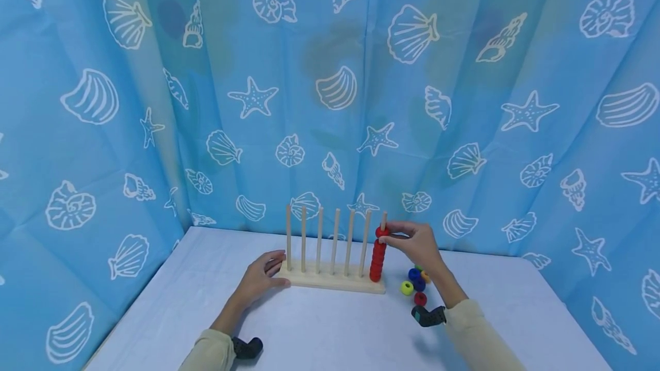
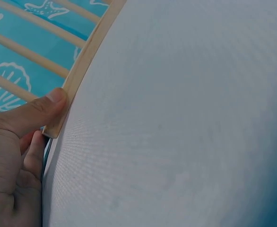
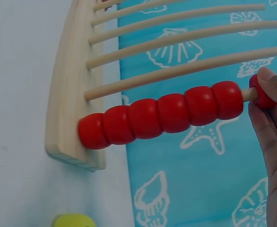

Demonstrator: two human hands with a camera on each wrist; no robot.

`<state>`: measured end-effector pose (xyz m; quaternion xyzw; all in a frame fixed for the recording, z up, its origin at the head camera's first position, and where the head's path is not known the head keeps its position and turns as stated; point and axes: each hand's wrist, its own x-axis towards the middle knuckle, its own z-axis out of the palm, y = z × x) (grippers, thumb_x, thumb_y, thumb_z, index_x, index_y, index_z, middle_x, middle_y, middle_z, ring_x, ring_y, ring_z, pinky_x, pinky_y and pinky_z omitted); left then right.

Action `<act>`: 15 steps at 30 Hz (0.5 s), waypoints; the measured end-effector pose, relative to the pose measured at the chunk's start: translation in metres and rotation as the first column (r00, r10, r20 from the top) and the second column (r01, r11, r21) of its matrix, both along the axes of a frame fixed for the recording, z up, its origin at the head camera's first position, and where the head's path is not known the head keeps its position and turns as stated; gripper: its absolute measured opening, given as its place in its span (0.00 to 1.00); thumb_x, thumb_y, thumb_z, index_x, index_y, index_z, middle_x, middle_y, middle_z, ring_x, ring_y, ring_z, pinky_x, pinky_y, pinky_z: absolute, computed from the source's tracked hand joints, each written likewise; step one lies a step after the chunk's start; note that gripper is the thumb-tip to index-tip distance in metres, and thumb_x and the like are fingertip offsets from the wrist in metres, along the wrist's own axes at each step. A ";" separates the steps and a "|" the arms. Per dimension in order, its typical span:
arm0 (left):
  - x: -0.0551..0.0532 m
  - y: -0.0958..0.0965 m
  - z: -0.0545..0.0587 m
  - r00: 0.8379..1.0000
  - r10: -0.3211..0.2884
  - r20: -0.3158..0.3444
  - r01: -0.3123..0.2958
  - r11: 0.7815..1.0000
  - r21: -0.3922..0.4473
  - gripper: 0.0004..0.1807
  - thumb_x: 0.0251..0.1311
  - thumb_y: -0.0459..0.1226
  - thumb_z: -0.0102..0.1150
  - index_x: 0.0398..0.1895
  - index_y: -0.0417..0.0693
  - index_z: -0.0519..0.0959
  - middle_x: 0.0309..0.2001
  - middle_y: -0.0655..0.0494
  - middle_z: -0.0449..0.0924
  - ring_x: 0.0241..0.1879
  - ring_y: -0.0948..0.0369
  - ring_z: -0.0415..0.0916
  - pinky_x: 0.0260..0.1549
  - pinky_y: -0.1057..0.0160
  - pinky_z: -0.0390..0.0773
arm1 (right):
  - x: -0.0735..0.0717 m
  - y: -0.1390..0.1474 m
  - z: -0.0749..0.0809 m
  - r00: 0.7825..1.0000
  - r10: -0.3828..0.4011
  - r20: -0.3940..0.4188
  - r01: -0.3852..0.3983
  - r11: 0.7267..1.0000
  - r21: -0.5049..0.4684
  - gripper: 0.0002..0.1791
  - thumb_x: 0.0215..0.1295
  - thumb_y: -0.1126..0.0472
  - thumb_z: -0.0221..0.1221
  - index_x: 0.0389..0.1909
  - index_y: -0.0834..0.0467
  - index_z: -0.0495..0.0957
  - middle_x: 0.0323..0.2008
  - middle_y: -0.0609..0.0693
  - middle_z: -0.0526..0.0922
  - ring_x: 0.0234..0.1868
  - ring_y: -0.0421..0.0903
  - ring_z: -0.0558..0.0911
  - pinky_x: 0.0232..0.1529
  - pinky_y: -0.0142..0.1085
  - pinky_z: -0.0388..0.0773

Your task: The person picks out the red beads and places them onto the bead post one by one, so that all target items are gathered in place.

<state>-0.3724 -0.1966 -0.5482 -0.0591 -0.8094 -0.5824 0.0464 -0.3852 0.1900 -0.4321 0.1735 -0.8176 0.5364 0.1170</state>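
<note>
A pale wooden base [image 1: 330, 284] with several upright pegs [image 1: 319, 239] stands on the table. Its rightmost peg carries a stack of red beads [image 3: 160, 115]. My right hand [image 1: 416, 242] pinches one more red bead [image 3: 261, 92], which sits around that same peg, a short gap above the stack. At the base's left end, my left hand [image 1: 260, 276] grips the wood, with the thumb [image 2: 56, 97] on the front edge and the other fingers behind, partly hidden. The other pegs bear no beads.
Right of the base lie loose beads: a yellow one [image 1: 407, 287], a red one [image 1: 420, 298], blue ones [image 1: 414, 273], plus orange and green ones partly behind the right wrist. A blue shell-print curtain [image 1: 309, 102] hangs behind the white table [image 1: 330, 336].
</note>
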 end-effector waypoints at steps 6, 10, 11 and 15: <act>0.001 0.001 0.001 1.000 0.009 0.003 -0.009 1.000 -0.012 0.46 0.38 0.32 0.79 0.66 0.43 0.69 0.64 0.45 0.71 0.64 0.49 0.69 0.58 0.62 0.74 | 0.002 0.001 -0.007 0.999 0.001 0.050 0.001 0.999 -0.042 0.27 0.52 0.48 0.72 0.52 0.55 0.83 0.47 0.52 0.85 0.49 0.51 0.84 0.47 0.40 0.84; 0.001 0.001 0.001 1.000 0.005 0.000 -0.005 1.000 -0.006 0.46 0.38 0.31 0.79 0.66 0.43 0.69 0.64 0.45 0.71 0.64 0.49 0.69 0.58 0.63 0.75 | 0.001 0.001 -0.012 0.999 0.001 0.042 0.001 0.999 -0.040 0.27 0.52 0.48 0.72 0.52 0.56 0.83 0.47 0.53 0.85 0.50 0.51 0.84 0.47 0.39 0.84; 0.002 0.001 0.001 1.000 0.002 -0.001 -0.002 1.000 -0.003 0.46 0.38 0.31 0.79 0.66 0.43 0.69 0.64 0.45 0.71 0.64 0.49 0.69 0.58 0.63 0.75 | 0.000 0.001 -0.013 0.999 0.002 0.038 -0.001 0.999 -0.040 0.27 0.53 0.48 0.72 0.52 0.56 0.83 0.47 0.54 0.85 0.50 0.51 0.84 0.48 0.39 0.84; 0.001 0.000 0.000 1.000 -0.004 -0.003 0.004 1.000 0.006 0.46 0.38 0.31 0.79 0.66 0.43 0.69 0.64 0.45 0.71 0.64 0.50 0.69 0.58 0.64 0.74 | -0.001 0.001 -0.015 1.000 0.008 0.030 -0.006 0.999 -0.047 0.27 0.53 0.48 0.72 0.51 0.56 0.83 0.47 0.54 0.85 0.50 0.52 0.84 0.47 0.39 0.84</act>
